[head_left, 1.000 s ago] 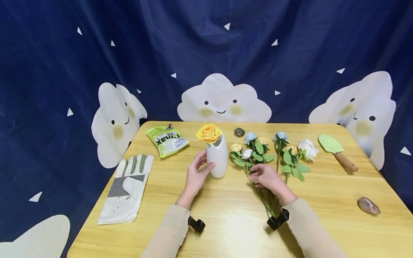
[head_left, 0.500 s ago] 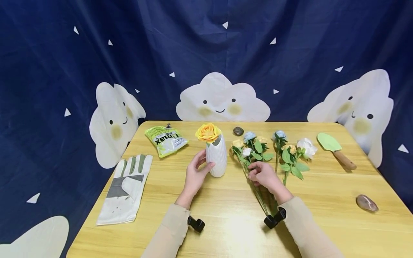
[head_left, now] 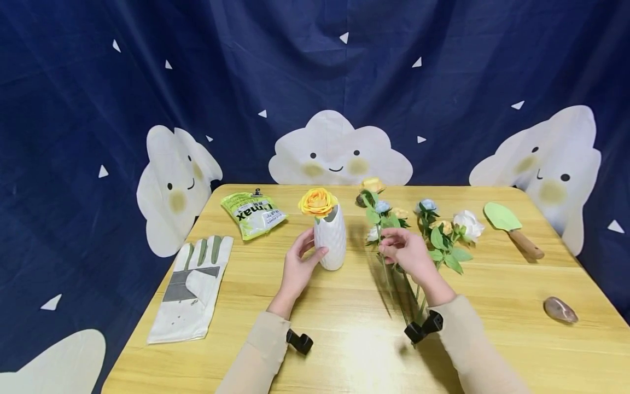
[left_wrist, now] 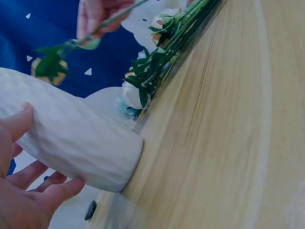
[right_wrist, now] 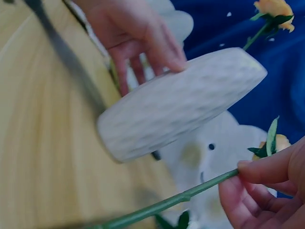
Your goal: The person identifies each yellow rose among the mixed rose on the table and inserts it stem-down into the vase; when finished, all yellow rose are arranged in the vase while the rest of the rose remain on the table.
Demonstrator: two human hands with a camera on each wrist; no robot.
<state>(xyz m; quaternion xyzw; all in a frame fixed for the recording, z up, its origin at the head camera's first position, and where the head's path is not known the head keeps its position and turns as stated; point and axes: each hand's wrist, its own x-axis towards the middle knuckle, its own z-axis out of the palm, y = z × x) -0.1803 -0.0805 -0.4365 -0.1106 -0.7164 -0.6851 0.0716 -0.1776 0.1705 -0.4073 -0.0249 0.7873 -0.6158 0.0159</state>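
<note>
My left hand (head_left: pixel 301 262) grips the white textured vase (head_left: pixel 331 241) by its side, thumb in front and fingers behind. The vase stands upright on the table, and an orange-yellow rose (head_left: pixel 318 202) leans out of its mouth. To the right, my right hand (head_left: pixel 408 254) pinches the green stem (right_wrist: pixel 181 198) of a pale yellow rose (head_left: pixel 372 185) between thumb and fingers. That rose is raised bloom-up, its stem slanting down below the hand. Under and behind the right hand lie more artificial flowers, including a blue one (head_left: pixel 381 207) and a white one (head_left: pixel 372 234), partly hidden.
A second bunch with a white bloom (head_left: pixel 468 226) lies further right, near a green trowel (head_left: pixel 503 217). One brown stone (head_left: pixel 560 310) is at the right. A green-white packet (head_left: pixel 254 215) and a work glove (head_left: pixel 192 290) lie on the left of the wooden table (head_left: pixel 256 306).
My right hand has lifted the pale yellow rose off the bunch, raising its bloom up and away from the other flowers. The left hand has stayed on the vase.
</note>
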